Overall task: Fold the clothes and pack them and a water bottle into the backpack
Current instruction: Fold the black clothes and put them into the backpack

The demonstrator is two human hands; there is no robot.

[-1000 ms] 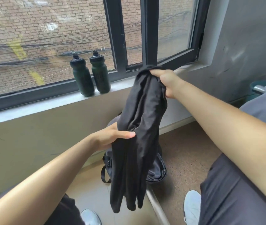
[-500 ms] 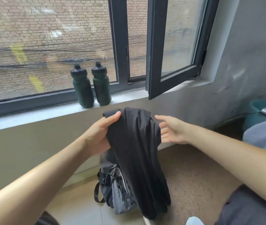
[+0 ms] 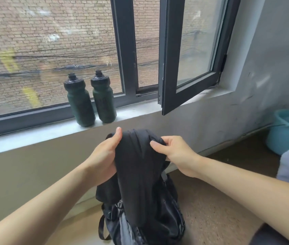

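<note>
The black garment [image 3: 140, 174] hangs lengthwise straight down into the open backpack [image 3: 158, 225] on the floor. My left hand [image 3: 105, 156] and right hand [image 3: 173, 152] each pinch its bunched top, directly above; I'd lower it.

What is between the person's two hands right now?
In the head view, a folded black garment hangs between the left hand and the right hand, both gripping it above the backpack.
</note>
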